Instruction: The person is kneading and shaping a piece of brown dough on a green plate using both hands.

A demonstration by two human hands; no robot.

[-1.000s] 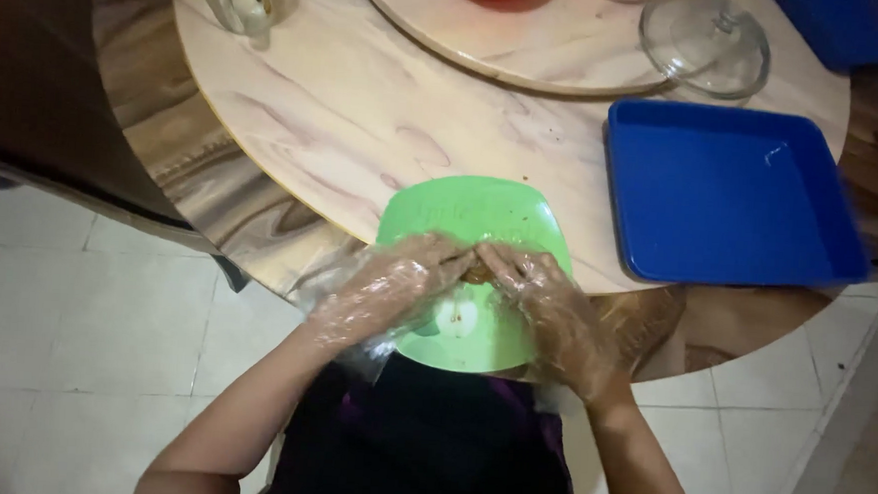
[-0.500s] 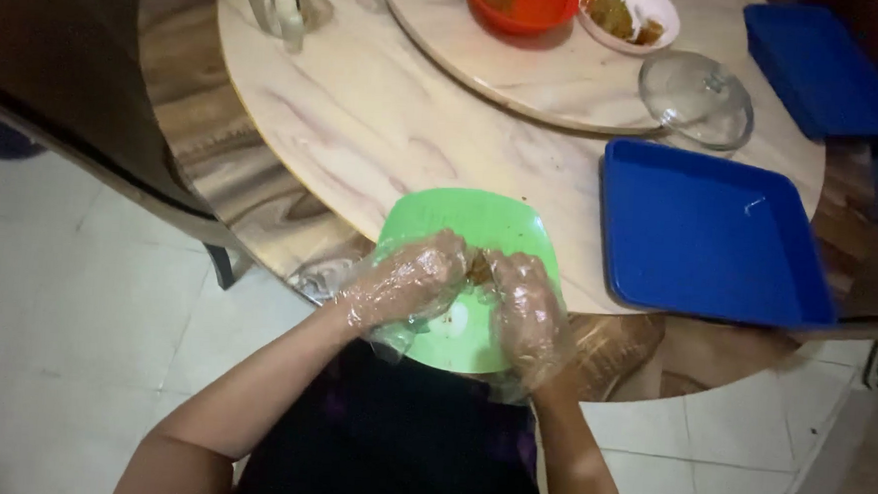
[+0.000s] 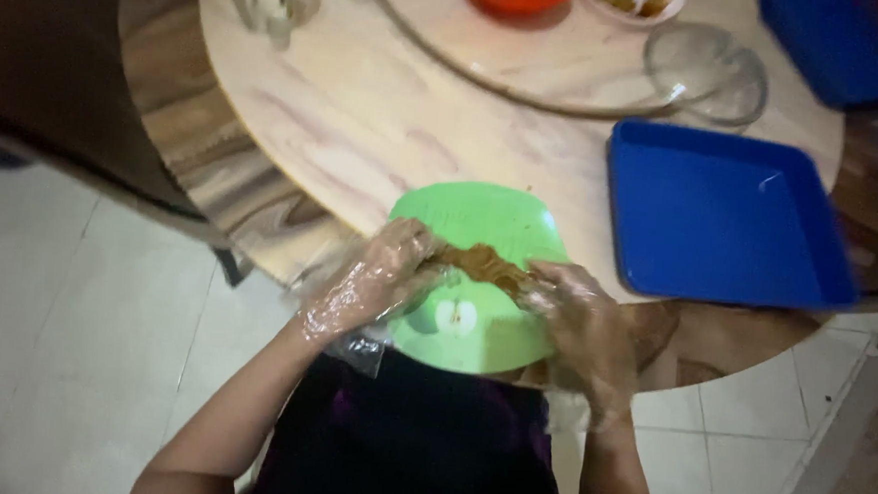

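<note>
plate (image 3: pixel 478 269) on table (image 3: pixel 365 123), tray (image 3: pixel 721 212) right

I've got a brown, soft lump of dough (image 3: pixel 478 264) stretched out lengthwise, lifted just above my green plate (image 3: pixel 480 219), which sits flat at the surface's near edge.

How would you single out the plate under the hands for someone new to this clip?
On the round marble-look table, look at the near edge, just in front of the person. The green plate lies there, left of the blue tray; it alone is green, with an apple picture.
</note>
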